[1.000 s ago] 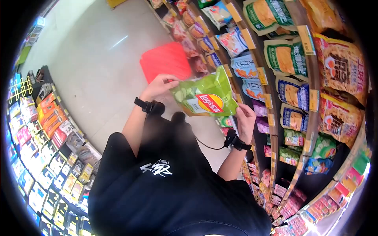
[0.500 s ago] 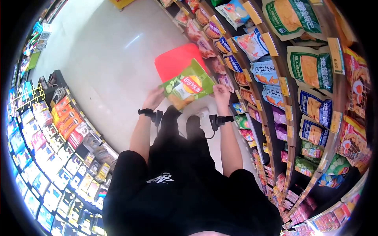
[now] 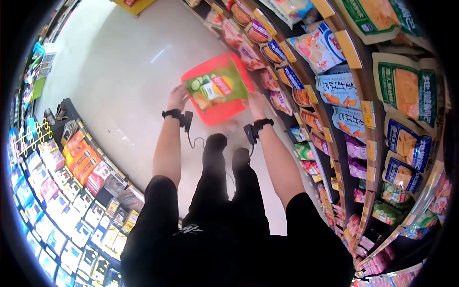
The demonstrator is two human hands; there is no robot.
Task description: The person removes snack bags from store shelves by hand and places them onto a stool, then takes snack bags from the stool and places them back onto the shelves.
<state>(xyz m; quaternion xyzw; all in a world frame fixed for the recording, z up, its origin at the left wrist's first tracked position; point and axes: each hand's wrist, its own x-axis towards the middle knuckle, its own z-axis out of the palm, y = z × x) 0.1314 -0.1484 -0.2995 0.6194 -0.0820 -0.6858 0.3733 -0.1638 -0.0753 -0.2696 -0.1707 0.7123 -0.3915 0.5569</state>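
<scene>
"What are the hands holding?"

"A green bag (image 3: 216, 87)! The left hand (image 3: 178, 98) has its fingers on one side. The right hand (image 3: 255, 104) is a bit blurry, but its fingers hold the other side."

"What's on the bag?"

"Green round slices, and a yellow spot with red on it."

"Where is the bag?"

"In front of the person, between the two hands. It's over a red square thing (image 3: 224, 114) by the floor (image 3: 119, 57). You can see red all around the bag. I can't tell if they touch."

"What's on the arms?"

"A black band (image 3: 172, 114) by the left hand, and another black strap (image 3: 263, 123) by the right one."

"And what's near?"

"On the right, shelves (image 3: 368, 114) with lots of snack bags. On the left, orange packs (image 3: 82, 158) and more little packs."
</scene>
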